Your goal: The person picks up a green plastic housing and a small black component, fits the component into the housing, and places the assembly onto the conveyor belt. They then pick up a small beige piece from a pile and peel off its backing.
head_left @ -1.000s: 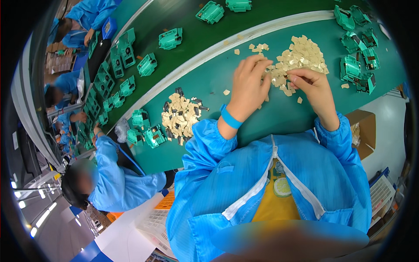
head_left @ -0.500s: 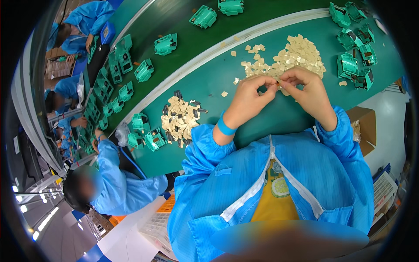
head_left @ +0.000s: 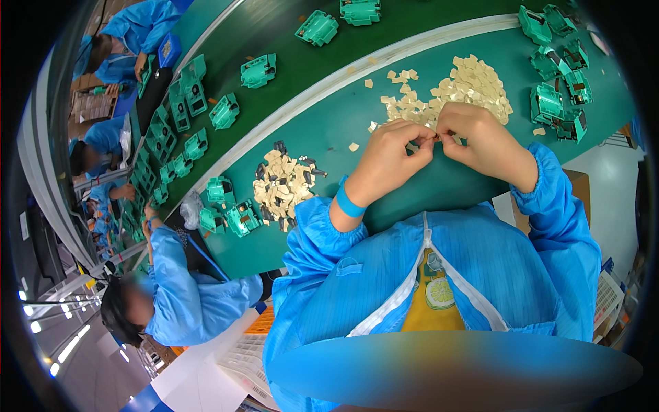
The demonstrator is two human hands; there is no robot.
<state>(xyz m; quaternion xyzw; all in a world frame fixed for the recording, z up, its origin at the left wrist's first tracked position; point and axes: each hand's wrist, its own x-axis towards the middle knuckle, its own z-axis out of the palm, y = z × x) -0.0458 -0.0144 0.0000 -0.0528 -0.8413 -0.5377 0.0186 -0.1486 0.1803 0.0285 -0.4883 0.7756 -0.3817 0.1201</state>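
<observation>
Pinching tiny pc (head_left: pixel 436 137) btwn them, L hand (head_left: pixel 391 156) curled, R hand (head_left: pixel 482 139) curled

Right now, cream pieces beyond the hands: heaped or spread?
Mostly heaped: the cream pieces overlap in a mound beyond the right hand; some lie scattered leftward.

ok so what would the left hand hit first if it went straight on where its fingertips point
Probably the right hand, whose fingertips nearly meet those of the left hand; a tiny dark piece seems pinched between them, though depth there is hard to judge.
</observation>
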